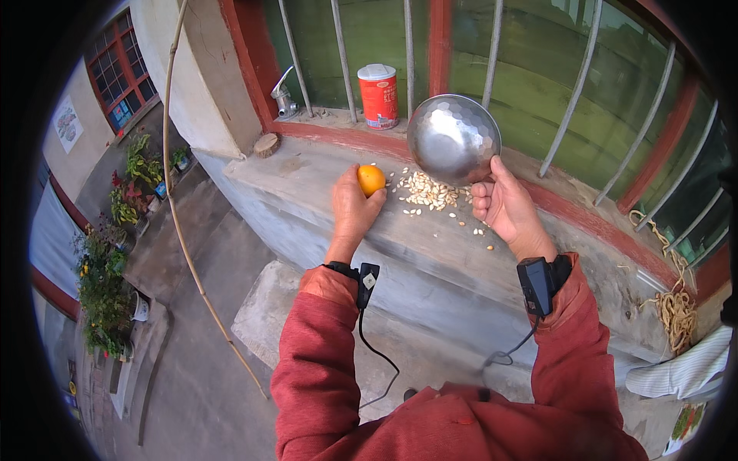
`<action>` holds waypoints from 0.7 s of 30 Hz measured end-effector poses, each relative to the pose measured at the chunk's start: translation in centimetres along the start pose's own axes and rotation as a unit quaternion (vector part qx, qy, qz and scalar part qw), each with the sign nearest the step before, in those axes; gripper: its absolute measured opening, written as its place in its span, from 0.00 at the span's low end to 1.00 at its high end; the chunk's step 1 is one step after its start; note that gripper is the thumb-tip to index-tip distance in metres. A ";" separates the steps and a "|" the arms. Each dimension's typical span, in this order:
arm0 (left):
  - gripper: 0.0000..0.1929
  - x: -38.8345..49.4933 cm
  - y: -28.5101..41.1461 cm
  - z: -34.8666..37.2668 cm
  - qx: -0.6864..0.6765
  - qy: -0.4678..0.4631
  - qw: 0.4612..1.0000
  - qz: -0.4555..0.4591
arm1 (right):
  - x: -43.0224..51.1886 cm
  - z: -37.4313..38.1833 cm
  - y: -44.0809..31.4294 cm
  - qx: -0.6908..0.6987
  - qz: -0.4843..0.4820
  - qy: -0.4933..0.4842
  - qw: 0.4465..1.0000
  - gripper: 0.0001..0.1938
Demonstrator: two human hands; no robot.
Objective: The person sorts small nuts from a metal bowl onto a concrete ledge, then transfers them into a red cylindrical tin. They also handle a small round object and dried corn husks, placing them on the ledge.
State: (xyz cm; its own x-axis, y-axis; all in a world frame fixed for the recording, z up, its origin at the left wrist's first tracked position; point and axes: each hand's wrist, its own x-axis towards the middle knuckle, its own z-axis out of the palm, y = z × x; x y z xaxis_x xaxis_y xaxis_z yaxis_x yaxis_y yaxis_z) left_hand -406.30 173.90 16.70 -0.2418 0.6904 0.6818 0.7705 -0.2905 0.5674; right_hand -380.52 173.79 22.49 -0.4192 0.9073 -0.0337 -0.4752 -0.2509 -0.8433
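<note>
My left hand [356, 201] holds a round orange fruit [371, 180] over the concrete window ledge [300, 178]. In my right hand [507, 208] is a shiny metal bowl [454, 139] with a faceted surface, gripped at its rim and tilted so its rounded outside faces me. Below the bowl, a loose pile of pale seeds [429, 192] lies on the ledge, with several strays towards its front edge; the bowl hides part of the pile. The inside of the bowl is hidden.
A red can [379, 97] with a pale lid stands on the sill by the window bars, near a metal tap [283, 101]. A wood slice [266, 145] lies at the ledge's left. A long bamboo pole [190, 253] leans at left; tangled twine [676, 314] hangs at right.
</note>
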 end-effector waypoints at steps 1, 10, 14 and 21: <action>0.29 -0.1 0.1 -0.1 -0.006 -0.006 1.000 -0.006 | 0.0 -0.1 0.1 0.018 0.004 0.003 1.000 0.20; 0.29 -0.2 -0.1 0.0 0.015 -0.002 1.000 0.007 | 0.7 -0.2 0.7 0.011 0.012 -0.003 1.000 0.19; 0.30 -0.3 -0.4 0.1 0.013 -0.002 1.000 -0.013 | 0.5 0.2 0.7 0.034 -0.008 -0.031 0.999 0.19; 0.31 -0.3 0.0 -0.3 -0.062 -0.020 0.995 -0.080 | -0.1 0.8 1.4 0.021 0.013 -0.035 0.999 0.18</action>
State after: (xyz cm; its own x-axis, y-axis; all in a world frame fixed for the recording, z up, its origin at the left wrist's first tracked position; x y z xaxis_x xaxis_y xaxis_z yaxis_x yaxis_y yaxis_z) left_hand -406.39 173.48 16.67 -0.3293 0.7594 0.5611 0.6445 -0.2536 0.7213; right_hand -381.75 173.04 21.71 -0.4837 0.8751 -0.0160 -0.4947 -0.2885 -0.8198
